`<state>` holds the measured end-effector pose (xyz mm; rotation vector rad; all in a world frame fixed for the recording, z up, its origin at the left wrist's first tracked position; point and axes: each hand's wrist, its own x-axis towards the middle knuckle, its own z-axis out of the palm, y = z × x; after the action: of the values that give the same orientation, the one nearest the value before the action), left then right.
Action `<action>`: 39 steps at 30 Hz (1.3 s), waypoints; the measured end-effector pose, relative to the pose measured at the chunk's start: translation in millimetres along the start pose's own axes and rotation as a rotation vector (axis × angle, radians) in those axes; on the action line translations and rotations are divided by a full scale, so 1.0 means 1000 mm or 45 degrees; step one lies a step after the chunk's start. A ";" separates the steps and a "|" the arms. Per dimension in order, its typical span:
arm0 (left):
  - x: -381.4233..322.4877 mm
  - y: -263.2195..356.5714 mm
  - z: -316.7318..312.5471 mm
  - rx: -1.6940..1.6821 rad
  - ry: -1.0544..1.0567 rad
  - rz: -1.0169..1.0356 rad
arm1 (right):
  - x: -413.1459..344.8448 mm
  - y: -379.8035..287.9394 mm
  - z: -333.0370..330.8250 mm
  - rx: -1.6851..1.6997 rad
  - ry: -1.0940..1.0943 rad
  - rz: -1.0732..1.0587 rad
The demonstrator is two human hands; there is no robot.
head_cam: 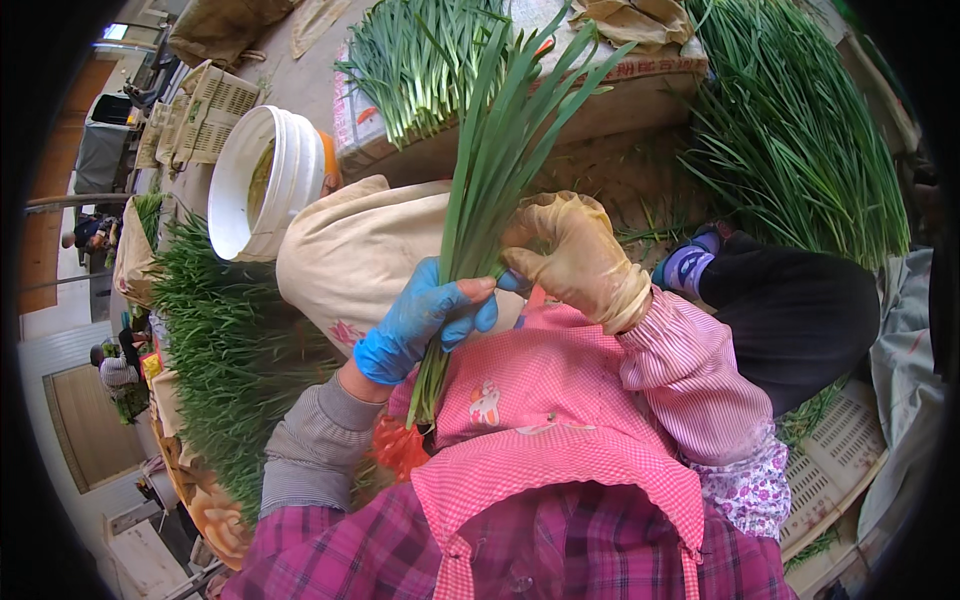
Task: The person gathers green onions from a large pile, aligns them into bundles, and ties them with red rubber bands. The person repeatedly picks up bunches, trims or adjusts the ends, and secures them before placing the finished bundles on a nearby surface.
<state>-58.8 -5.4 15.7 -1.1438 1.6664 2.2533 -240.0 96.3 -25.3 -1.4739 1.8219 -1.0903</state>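
Observation:
My left hand [431,315], in a blue glove with the thumb tip bare, grips a bunch of garlic chives [491,165] above my lap. The long green blades fan out away from me, and the pale stem ends stick out below the palm. On the right side of the bunch, my right hand [577,259] in a yellowish glove has thumb and forefinger curled against the blades near my left fingertips. Exactly which blades they pinch is hidden. Beneath both hands lies a pink checked apron [540,375].
Ahead, more chives [431,67] lie on a wrapped block [630,97]. A large heap [810,142] stands at right, another [225,360] at left. A white bucket [289,180] is beside my cloth-covered knee [360,255]. Plastic crates [217,112] stand beyond. Other people [120,371] are far left.

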 end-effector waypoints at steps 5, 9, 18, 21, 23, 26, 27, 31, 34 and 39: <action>0.000 -0.002 0.002 0.009 0.014 -0.034 | 0.002 -0.006 0.015 -0.243 0.166 -0.162; -0.017 0.001 -0.006 0.084 0.016 -0.135 | 0.021 0.005 0.035 -1.066 0.383 -0.340; -0.122 0.011 -0.107 2.284 0.918 0.238 | 0.001 0.064 0.004 1.025 0.446 0.353; -0.130 -0.017 -0.112 2.161 0.828 0.132 | 0.001 0.060 0.005 1.132 0.321 0.471; -0.127 -0.032 -0.113 2.088 0.807 0.140 | 0.003 0.057 0.011 1.099 0.324 0.371; -0.123 -0.039 -0.117 1.984 0.798 0.208 | 0.003 0.055 0.018 1.064 0.441 0.230; -0.123 -0.037 -0.119 1.984 0.787 0.192 | 0.004 0.054 0.019 1.121 0.436 0.255; -0.123 -0.033 -0.120 2.009 0.764 0.186 | 0.014 0.041 0.015 1.241 0.227 0.590; -0.125 -0.031 -0.121 1.978 0.713 0.137 | 0.037 0.021 0.021 0.880 0.381 0.075; -0.127 -0.032 -0.125 2.023 0.696 0.054 | 0.066 -0.019 0.035 0.685 0.018 0.012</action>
<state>108.8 -58.6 56.4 -1.0909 2.6077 0.0532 -217.8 22.0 -22.7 -1.1330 1.3864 -1.4457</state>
